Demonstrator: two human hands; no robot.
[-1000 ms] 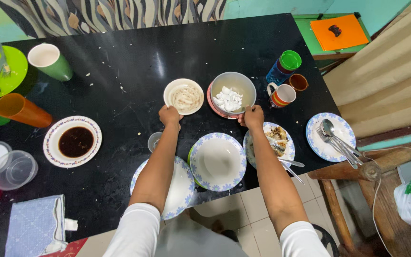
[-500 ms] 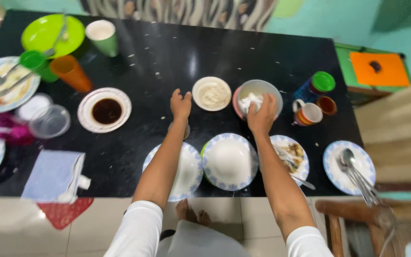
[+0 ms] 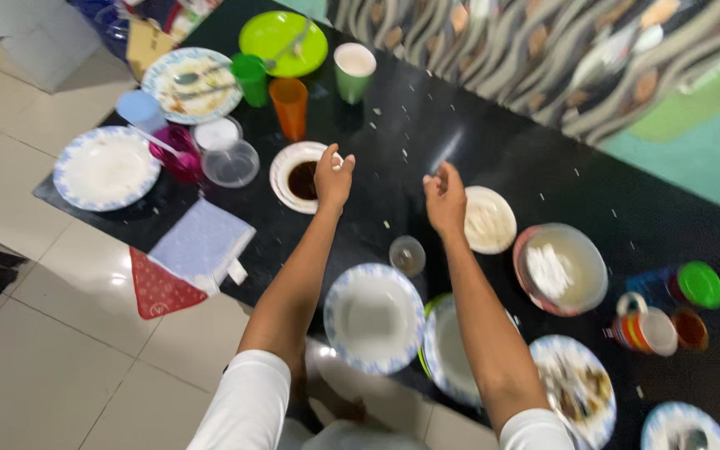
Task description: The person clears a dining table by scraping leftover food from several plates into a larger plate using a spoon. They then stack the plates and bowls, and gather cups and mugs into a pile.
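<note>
My left hand (image 3: 332, 177) hovers over the right edge of a white plate of dark sauce (image 3: 295, 178), fingers pinched on a small white piece. My right hand (image 3: 445, 198) is raised over the black table (image 3: 393, 137), fingers loosely apart, just left of a small white plate (image 3: 493, 223). A metal bowl of white pieces (image 3: 572, 271) sits on a pink plate further right. Between my forearms stands a small glass (image 3: 407, 254). Near the table edge lie a blue-rimmed plate (image 3: 374, 317) and another like it (image 3: 447, 350).
Orange cup (image 3: 290, 107), green cup (image 3: 251, 77), green mug (image 3: 353, 68) and lime plate (image 3: 283, 42) stand at the far left. A clear container (image 3: 230, 162), blue cloth (image 3: 202, 242), striped mug (image 3: 645, 327) and green-lidded bottle (image 3: 693, 285) are also on the table.
The view swung left and tilted. My right hand left the metal bowl and moved left past the small white plate. My left hand moved to the sauce plate.
</note>
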